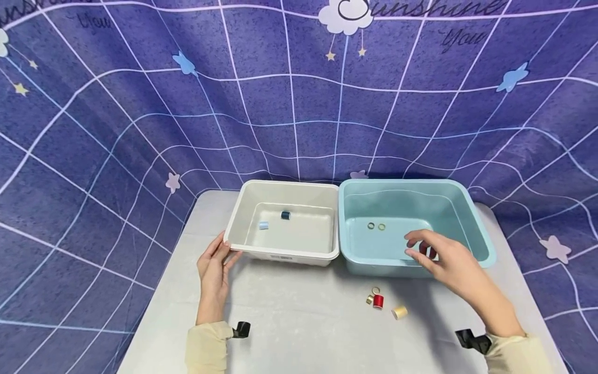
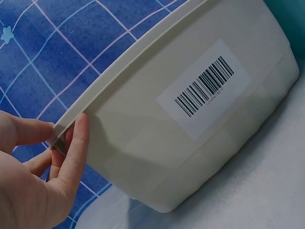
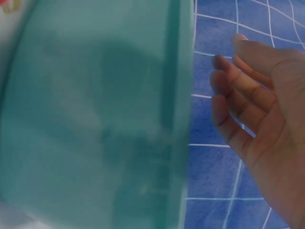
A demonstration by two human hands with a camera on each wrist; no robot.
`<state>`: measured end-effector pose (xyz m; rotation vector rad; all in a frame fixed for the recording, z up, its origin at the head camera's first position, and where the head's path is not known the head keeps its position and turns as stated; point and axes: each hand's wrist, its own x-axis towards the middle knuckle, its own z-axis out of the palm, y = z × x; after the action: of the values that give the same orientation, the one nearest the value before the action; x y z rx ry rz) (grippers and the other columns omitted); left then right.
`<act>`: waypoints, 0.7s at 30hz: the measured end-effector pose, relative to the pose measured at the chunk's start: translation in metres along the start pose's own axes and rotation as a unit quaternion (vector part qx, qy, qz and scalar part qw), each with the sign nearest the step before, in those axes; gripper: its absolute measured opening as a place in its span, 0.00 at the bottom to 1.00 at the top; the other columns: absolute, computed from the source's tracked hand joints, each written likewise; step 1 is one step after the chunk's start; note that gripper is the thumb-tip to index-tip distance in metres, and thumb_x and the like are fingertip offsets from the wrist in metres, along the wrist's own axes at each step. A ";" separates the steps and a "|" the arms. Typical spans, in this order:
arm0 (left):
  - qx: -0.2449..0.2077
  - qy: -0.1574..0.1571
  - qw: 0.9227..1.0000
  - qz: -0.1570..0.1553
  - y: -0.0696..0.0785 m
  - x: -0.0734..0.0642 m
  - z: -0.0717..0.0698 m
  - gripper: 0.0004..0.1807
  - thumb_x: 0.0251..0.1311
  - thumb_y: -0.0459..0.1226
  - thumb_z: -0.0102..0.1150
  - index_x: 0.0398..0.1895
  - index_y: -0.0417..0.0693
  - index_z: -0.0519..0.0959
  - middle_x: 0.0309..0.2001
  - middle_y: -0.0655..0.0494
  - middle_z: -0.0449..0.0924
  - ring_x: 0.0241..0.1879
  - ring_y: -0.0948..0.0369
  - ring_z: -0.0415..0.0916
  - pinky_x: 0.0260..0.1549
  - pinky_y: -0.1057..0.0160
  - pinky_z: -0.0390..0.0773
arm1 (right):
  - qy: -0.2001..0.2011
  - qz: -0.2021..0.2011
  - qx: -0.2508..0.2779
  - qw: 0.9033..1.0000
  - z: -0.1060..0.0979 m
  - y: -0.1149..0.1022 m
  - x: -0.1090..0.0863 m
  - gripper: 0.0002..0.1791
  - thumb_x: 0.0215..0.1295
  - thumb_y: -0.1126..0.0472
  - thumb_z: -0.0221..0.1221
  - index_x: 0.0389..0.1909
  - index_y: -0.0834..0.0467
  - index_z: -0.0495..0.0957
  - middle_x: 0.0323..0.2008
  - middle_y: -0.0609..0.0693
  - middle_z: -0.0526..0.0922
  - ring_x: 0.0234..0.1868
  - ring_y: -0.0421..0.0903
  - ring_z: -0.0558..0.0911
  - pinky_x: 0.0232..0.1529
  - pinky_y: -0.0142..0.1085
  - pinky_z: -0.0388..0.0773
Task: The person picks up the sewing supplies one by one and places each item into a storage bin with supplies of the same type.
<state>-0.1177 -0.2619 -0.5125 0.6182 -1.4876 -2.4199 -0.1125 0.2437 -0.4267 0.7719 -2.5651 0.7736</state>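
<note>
My left hand [image 1: 215, 267] pinches the front left corner of a white plastic bin [image 1: 285, 255]; in the left wrist view, the thumb and fingers [image 2: 78, 143] hold its rim. Inside that bin lie a light blue thread spool [image 1: 263, 225] and a dark teal one [image 1: 286, 215]. Over the front right of a light blue bin [image 1: 483, 249] hovers my right hand [image 1: 448, 259], its fingers loosely bent and nothing between them. Two small rings, one dark [image 1: 371, 226] and one gold [image 1: 381, 227], lie on that bin's floor.
On the white table [image 1: 299, 322], before the light blue bin, are a red thread spool [image 1: 378, 302], a pale yellow spool [image 1: 399, 312] and two gold rings [image 1: 376, 290]. The bins stand side by side against a blue grid-patterned curtain [image 1: 299, 104]. A barcode label [image 2: 205, 90] marks the white bin's front.
</note>
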 end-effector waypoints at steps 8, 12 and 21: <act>0.025 0.024 0.999 -0.004 0.001 0.002 0.005 0.24 0.75 0.30 0.54 0.73 0.42 0.73 0.62 0.49 0.76 0.44 0.63 0.83 0.43 0.67 0.94 | 0.039 0.041 0.047 0.997 0.018 -0.004 -0.030 0.24 0.54 0.72 0.75 0.48 0.47 0.83 0.33 0.35 0.83 0.32 0.29 0.77 0.31 0.20 0.75; 0.029 0.025 0.999 -0.012 0.003 0.003 0.004 0.24 0.76 0.30 0.53 0.73 0.41 0.72 0.61 0.50 0.76 0.41 0.64 0.81 0.42 0.66 0.94 | 0.054 0.042 0.042 0.997 0.022 -0.006 -0.038 0.25 0.53 0.73 0.75 0.49 0.48 0.83 0.36 0.34 0.84 0.33 0.28 0.77 0.30 0.22 0.74; 0.002 0.010 0.998 -0.054 0.011 0.003 0.004 0.27 0.76 0.27 0.48 0.76 0.41 0.69 0.61 0.53 0.76 0.48 0.61 0.79 0.48 0.62 0.94 | 0.077 0.024 0.095 0.992 0.038 -0.008 -0.057 0.26 0.49 0.77 0.74 0.49 0.54 0.84 0.32 0.37 0.81 0.33 0.28 0.75 0.32 0.20 0.76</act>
<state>-0.1228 -0.2648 -0.5015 0.7406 -1.4887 -2.4821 -0.0692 0.2379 -0.4804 0.6796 -2.4050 1.0627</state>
